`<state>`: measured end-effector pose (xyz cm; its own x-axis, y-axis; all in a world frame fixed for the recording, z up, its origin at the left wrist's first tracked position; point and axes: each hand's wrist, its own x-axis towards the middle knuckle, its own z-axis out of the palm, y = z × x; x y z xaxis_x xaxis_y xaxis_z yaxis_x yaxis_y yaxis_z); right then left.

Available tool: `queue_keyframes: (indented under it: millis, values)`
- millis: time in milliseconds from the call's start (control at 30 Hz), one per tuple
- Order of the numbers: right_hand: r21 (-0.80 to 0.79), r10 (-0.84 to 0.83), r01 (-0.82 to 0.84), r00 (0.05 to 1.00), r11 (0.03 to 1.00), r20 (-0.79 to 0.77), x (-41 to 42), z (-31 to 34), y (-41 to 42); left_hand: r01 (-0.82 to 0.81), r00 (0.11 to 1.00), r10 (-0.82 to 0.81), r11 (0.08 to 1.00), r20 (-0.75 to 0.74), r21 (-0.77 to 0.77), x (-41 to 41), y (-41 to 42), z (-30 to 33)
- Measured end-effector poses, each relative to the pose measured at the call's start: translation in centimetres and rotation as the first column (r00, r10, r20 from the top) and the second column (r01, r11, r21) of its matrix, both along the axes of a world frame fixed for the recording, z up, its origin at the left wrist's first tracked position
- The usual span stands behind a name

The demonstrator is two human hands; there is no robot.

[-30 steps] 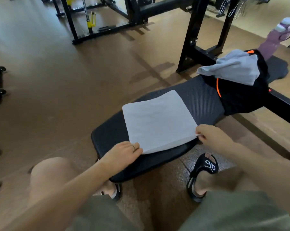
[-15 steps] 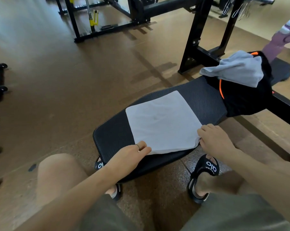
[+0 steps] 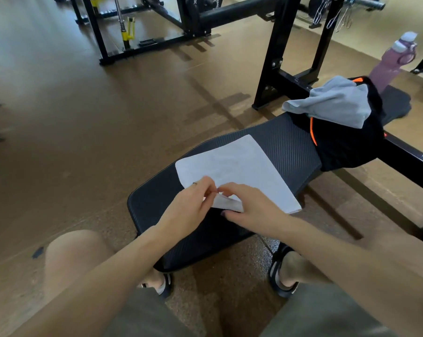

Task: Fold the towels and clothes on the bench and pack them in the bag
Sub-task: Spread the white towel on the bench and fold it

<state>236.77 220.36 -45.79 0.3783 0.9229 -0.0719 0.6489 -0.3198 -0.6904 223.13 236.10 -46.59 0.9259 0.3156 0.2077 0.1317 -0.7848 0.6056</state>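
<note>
Towel corner pinched by both hands on table.
White towel (image 3: pixel 239 166) near edge is lifted by left hand (image 3: pixel 188 207) and right hand (image 3: pixel 251 210); table (image 3: pixel 288 147) underneath.

You face a gym's brown rubber floor (image 3: pixel 96 122), daylight glaring far left; black rack frames (image 3: pixel 273 57) stand far (a purple bottle (image 3: pixel 392 62) right).

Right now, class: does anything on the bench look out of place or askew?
Yes. The grey cloth lies crumpled over the black bag, unfolded. The white towel sits skewed across the bench, its near corner lifted, pinched by the left hand and right hand.
</note>
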Motion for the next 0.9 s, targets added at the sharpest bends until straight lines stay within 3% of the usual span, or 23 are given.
queue_keyframes:
  millis: [67,200,367,567,900]
  values:
    - [0.049,-0.050,0.052,0.998,0.997,-0.033,-0.8,0.7,1.4,-0.062,0.997,0.065,0.993,0.032,-0.104,0.5,0.0,0.6]
    - [0.120,-0.105,0.105,0.994,0.987,-0.002,0.2,2.0,2.3,-0.102,0.992,0.111,0.986,0.060,-0.132,0.4,0.4,1.2]
    - [0.186,-0.147,0.153,0.988,0.971,-0.044,1.5,3.9,1.9,-0.050,0.997,0.052,0.998,0.062,-0.027,0.4,0.9,1.9]
    - [0.148,-0.100,0.086,0.991,0.985,0.089,2.0,6.9,1.7,-0.006,0.991,0.004,1.000,0.134,0.011,1.6,0.4,3.8]
    - [0.299,-0.142,0.093,0.979,0.950,0.146,3.3,12.2,1.4,-0.091,0.990,0.077,0.989,0.118,0.114,1.6,1.8,4.4]
